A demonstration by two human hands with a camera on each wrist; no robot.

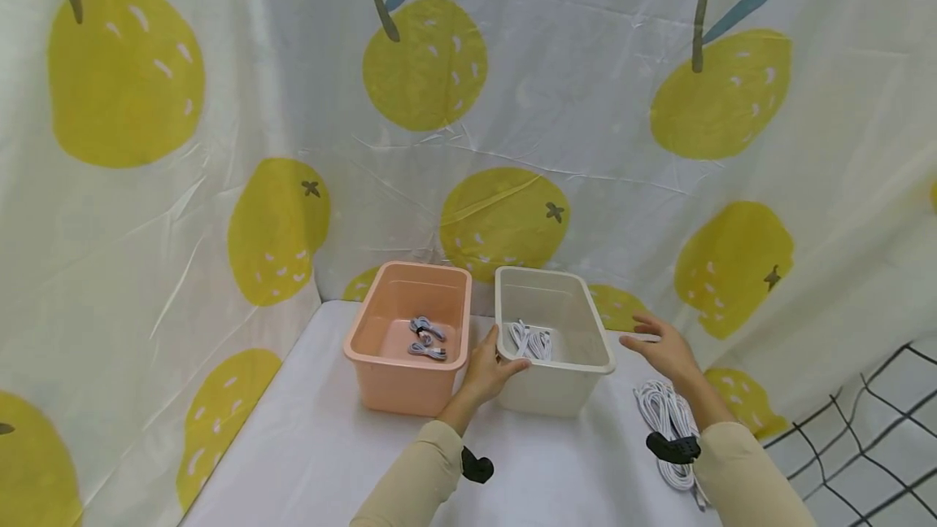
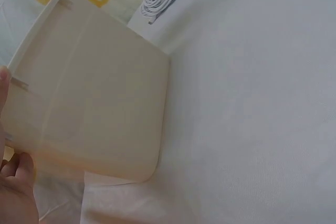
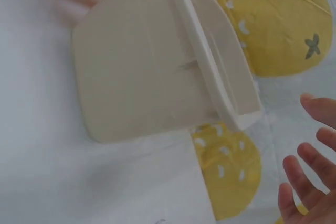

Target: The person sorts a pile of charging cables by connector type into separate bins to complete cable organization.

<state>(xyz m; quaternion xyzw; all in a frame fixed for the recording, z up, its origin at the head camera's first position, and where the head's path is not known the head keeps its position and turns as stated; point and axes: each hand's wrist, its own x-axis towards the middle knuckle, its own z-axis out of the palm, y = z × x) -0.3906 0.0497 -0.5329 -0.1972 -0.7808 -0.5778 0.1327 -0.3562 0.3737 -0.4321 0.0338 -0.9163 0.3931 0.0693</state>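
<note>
While the left hand (image 1: 479, 376) grips the near-left corner of the cream bin (image 1: 549, 391), thumb along the rim, its fingers are cut off at the left wrist view's edge. And the right hand (image 1: 664, 350)? Well apart from the left, fingers spread, touching nothing, just off the bin's right side! Beneath that arm, a big white cable coil (image 1: 662, 405) lies on the table (image 1: 564, 478), partly hidden by the black wrist device (image 1: 672, 448) and sleeve. Inside the cream bin, white cables (image 1: 540, 344), too bunched to count; beside it, the orange bin (image 1: 406, 389) holds grey cables (image 1: 428, 351).
</note>
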